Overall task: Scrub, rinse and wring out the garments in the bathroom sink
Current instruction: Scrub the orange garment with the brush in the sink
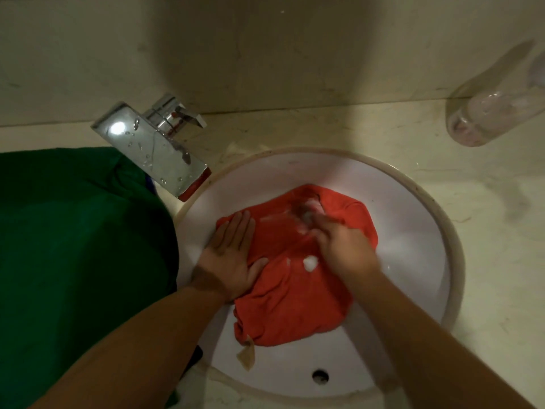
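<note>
An orange-red garment (295,290) lies bunched in the white round sink (413,231), with dabs of white foam on it. My left hand (230,255) lies flat with fingers spread, pressing down on the garment's left edge. My right hand (339,243) is on the upper middle of the cloth, its fingertips blurred and curled around a small pale soapy thing I cannot identify. A tan tag (247,355) sticks out at the garment's near end.
A chrome tap (156,149) with water drops reaches over the sink's left rim. A dark green garment (73,246) lies heaped on the counter at left. A clear plastic bottle (489,113) lies at the back right on the beige marble counter (501,231). The overflow hole (320,376) is at the sink's near side.
</note>
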